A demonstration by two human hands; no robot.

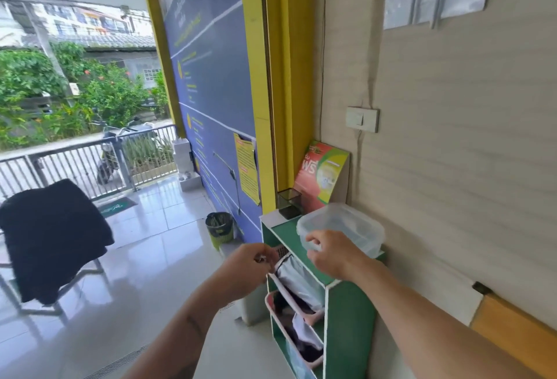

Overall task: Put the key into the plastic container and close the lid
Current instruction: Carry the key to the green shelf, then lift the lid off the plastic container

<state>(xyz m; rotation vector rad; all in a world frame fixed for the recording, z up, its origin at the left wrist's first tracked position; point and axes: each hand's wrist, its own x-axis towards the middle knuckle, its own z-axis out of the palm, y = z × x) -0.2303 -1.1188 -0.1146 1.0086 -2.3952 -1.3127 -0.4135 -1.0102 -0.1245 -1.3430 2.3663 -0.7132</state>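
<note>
A clear plastic container (343, 225) with its lid on stands on top of a green shelf unit (349, 324) against the wall. My right hand (330, 253) grips the container's near edge at the lid. My left hand (250, 267) hovers just left of the shelf, with its fingertips pinched on a small metallic key (261, 258) that is mostly hidden by the fingers. The inside of the container is blurred.
A dark cup (290, 203) and a red-green leaflet (321, 175) stand behind the container. Pink baskets (297, 315) with cloths fill the shelf. A bin (220, 229) sits on the floor; a chair draped in dark cloth (51, 240) stands at left.
</note>
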